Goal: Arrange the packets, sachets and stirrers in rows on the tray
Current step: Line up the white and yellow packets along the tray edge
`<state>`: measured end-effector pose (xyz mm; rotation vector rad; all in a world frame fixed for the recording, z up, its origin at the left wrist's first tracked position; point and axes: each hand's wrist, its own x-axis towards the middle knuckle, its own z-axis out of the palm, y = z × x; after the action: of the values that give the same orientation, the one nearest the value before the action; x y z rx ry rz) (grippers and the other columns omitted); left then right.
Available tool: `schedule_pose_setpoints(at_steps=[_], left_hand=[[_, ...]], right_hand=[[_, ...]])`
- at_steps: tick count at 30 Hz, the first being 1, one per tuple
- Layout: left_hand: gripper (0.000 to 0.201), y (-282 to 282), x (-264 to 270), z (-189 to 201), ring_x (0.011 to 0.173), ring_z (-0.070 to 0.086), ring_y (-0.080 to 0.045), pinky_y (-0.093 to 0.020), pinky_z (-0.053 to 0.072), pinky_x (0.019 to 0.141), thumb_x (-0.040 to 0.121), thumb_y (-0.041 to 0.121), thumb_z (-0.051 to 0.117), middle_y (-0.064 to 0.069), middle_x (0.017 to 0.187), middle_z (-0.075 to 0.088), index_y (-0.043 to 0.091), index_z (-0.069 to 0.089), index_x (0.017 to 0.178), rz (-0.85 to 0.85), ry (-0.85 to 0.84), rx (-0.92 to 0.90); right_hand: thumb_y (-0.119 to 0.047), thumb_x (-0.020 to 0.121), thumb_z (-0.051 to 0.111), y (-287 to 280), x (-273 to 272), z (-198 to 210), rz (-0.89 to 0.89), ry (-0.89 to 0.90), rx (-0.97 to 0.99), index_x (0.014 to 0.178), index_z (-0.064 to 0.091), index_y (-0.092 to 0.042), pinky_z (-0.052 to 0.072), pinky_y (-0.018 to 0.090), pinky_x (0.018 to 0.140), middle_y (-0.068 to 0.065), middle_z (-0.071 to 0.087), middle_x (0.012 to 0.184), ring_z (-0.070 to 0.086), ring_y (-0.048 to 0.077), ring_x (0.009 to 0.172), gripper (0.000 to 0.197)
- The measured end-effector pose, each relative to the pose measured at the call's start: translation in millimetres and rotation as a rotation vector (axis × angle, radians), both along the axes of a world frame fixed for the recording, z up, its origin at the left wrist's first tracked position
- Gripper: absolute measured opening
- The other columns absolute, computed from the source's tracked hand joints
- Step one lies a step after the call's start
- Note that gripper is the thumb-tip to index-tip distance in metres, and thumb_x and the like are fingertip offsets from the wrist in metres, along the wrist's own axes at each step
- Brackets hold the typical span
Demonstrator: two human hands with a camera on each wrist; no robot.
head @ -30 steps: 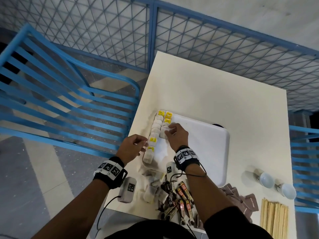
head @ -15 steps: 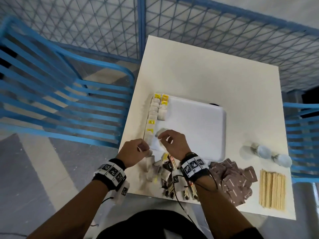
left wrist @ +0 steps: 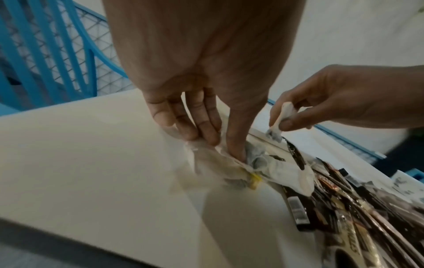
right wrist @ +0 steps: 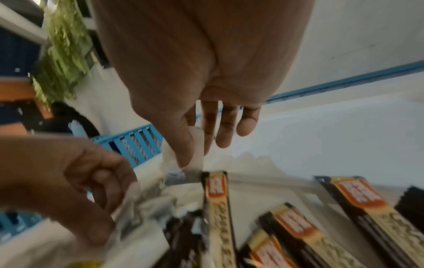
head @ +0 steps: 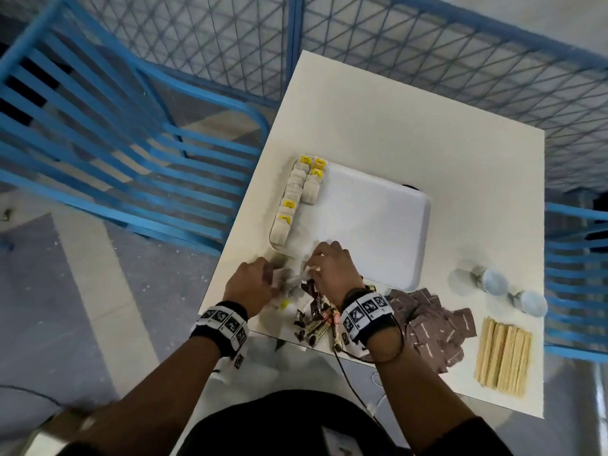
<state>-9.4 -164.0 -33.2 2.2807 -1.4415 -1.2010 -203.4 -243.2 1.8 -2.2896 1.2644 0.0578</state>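
The left hand (head: 249, 282) at the table's (head: 411, 133) 7 o'clock edge has its grip pinching a tea bag (left wrist: 206, 150) from the loose pile (head: 289, 291) there. Just right of it, the right hand (head: 332, 268) pinches another bag (left wrist: 283, 116), thumb against forefinger, other fingers (right wrist: 246, 125) loosely spread, at the tray's (head: 388, 225) 7 o'clock corner. Two rows of bags (head: 297, 192) lie along the tray's 9 o'clock side. Coffee sticks (head: 316, 324) lie under the right wrist. Toward 4 o'clock sit brown sachets (head: 437, 327), then stirrers (head: 501, 357), with two bulbs (head: 493, 283) above them.
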Motion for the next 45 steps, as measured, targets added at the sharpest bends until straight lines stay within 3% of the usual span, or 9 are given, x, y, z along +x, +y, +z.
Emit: schedule_pose_setpoints(at_steps=[5, 10, 14, 20, 28, 34, 36, 41, 45], left_hand=[[0.027, 8.1, -3.1, -1.0, 0.081, 0.065, -0.022, -0.026, 0.046, 0.067, 0.078, 0.014, 0.081, -0.004, 0.089, 0.074, 0.017, 0.066, 0.1, 0.104, 0.04, -0.12], [0.027, 13.7, -4.8, -1.7, 0.101, 0.068, -0.027, -0.021, 0.044, 0.084, 0.085, 0.009, 0.071, -0.009, 0.106, 0.076, 0.013, 0.072, 0.112, 0.141, 0.029, -0.126], [0.018, 16.3, -6.7, 0.0, 0.101, 0.067, -0.029, -0.016, 0.036, 0.079, 0.088, 0.013, 0.072, -0.01, 0.108, 0.075, 0.01, 0.076, 0.105, 0.166, -0.003, -0.156], [0.017, 14.8, -14.4, 3.5, 0.092, 0.067, -0.032, -0.023, 0.04, 0.077, 0.082, 0.014, 0.08, -0.013, 0.1, 0.073, 0.007, 0.075, 0.095, 0.2, -0.004, -0.192], [0.028, 3.4, -24.4, -1.0, 0.094, 0.064, -0.025, -0.022, 0.038, 0.074, 0.081, 0.015, 0.079, -0.006, 0.099, 0.072, 0.015, 0.065, 0.105, 0.343, 0.088, -0.158], [0.028, 5.9, -22.5, 9.2, 0.096, 0.065, -0.02, -0.021, 0.043, 0.081, 0.089, 0.016, 0.073, -0.003, 0.105, 0.074, 0.016, 0.071, 0.117, 0.3, 0.135, -0.259], [0.022, 4.5, -18.4, 14.1, 0.089, 0.066, -0.019, -0.03, 0.051, 0.084, 0.09, 0.02, 0.074, -0.001, 0.098, 0.074, 0.016, 0.075, 0.112, 0.303, 0.16, -0.297], [0.021, -14.4, -16.9, 38.6, 0.079, 0.067, -0.017, -0.03, 0.053, 0.075, 0.086, 0.039, 0.075, -0.001, 0.086, 0.074, 0.019, 0.073, 0.093, 0.465, 0.396, -0.312], [0.008, -36.3, -28.3, 64.1, 0.081, 0.061, -0.028, -0.031, 0.052, 0.065, 0.096, 0.0, 0.058, -0.018, 0.093, 0.065, 0.002, 0.064, 0.092, 0.673, 0.876, -0.185]], right_hand=[[-0.027, 0.09, 0.064, -0.7, -4.3, 7.8, -0.039, -0.117, 0.08, 0.098, 0.073, -0.02, 0.043, 0.043, 0.089, -0.001, 0.067, 0.101, 0.055, 0.024, 0.101, 0.014], [-0.023, 0.091, 0.065, 7.4, 1.0, 9.5, -0.059, -0.136, 0.262, 0.111, 0.07, -0.013, 0.048, 0.038, 0.091, 0.009, 0.07, 0.108, 0.062, 0.028, 0.102, 0.022], [-0.026, 0.086, 0.068, 12.9, 12.2, 1.6, -0.096, 0.005, 0.375, 0.127, 0.063, -0.023, 0.052, 0.038, 0.095, 0.01, 0.067, 0.12, 0.063, 0.029, 0.109, 0.042], [-0.03, 0.089, 0.063, 17.5, 24.6, -6.3, 0.0, 0.141, 0.155, 0.101, 0.067, -0.016, 0.043, 0.039, 0.089, 0.006, 0.068, 0.105, 0.061, 0.03, 0.101, 0.019], [-0.026, 0.09, 0.063, 17.3, 9.6, -13.7, -0.069, 0.006, 0.18, 0.111, 0.068, -0.014, 0.047, 0.043, 0.092, 0.008, 0.058, 0.115, 0.05, 0.029, 0.108, 0.025], [-0.031, 0.088, 0.069, 1.0, -8.0, 8.9, -0.297, -0.241, 0.218, 0.095, 0.069, -0.019, 0.038, 0.015, 0.067, -0.007, 0.067, 0.087, 0.059, 0.013, 0.082, 0.013], [-0.03, 0.087, 0.07, -5.8, -12.4, 20.5, -0.347, -0.32, 0.245, 0.091, 0.07, -0.021, 0.04, 0.018, 0.067, -0.01, 0.067, 0.082, 0.058, 0.009, 0.075, 0.01], [-0.02, 0.087, 0.073, -21.9, -15.9, 44.3, -0.41, -0.589, 0.401, 0.091, 0.072, -0.015, 0.053, 0.028, 0.068, 0.001, 0.074, 0.08, 0.067, 0.014, 0.069, 0.006], [-0.016, 0.089, 0.072, -30.3, -8.4, 56.0, -0.379, -0.661, 0.445, 0.09, 0.072, -0.011, 0.047, 0.022, 0.061, 0.005, 0.071, 0.075, 0.063, 0.014, 0.065, 0.005]])
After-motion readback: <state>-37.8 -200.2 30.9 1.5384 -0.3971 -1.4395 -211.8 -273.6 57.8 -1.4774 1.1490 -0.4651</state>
